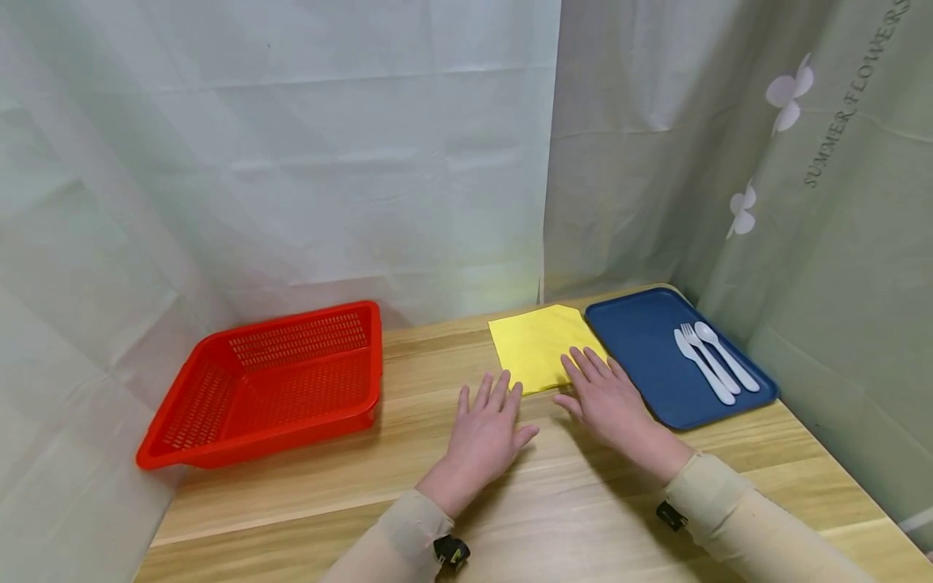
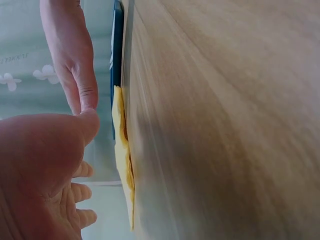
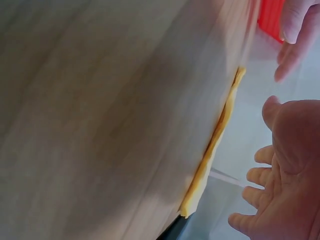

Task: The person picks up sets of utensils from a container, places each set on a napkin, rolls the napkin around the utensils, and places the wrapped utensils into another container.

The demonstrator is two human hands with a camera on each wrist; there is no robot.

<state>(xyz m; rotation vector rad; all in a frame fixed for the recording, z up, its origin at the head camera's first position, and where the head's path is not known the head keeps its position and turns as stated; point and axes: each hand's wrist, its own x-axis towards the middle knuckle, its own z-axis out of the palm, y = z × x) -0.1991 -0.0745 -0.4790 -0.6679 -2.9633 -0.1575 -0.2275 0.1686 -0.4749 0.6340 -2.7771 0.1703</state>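
Yellow cloth [image 1: 543, 344] is laid flat on the wood-grained counter [image 1: 554, 502], near its back edge; layered edges are shown in both wrist views. Both hands are held palm down at the cloth's near side, fingers outstretched and slightly spread. The left hand [image 1: 484, 437] is placed at the cloth's near left corner. The right hand [image 1: 608, 405] is placed at the near right corner, its fingertips seen over the cloth from the head view. A gap between fingers and cloth is shown in the wrist views.

Just right of the cloth, a blue tray [image 1: 634, 340] is set; whether the two touch cannot be told. On the tray's far side from the cloth, a white knife [image 1: 704, 367], fork [image 1: 710, 359] and spoon [image 1: 727, 357] are laid side by side, the knife nearest the cloth.

Well left of the cloth, a red basket [image 1: 291, 441] with slotted walls is placed. Behind the cloth, the counter is backed by pale curtains [image 1: 364, 162]; flowers and lettering are printed on the section to the right.
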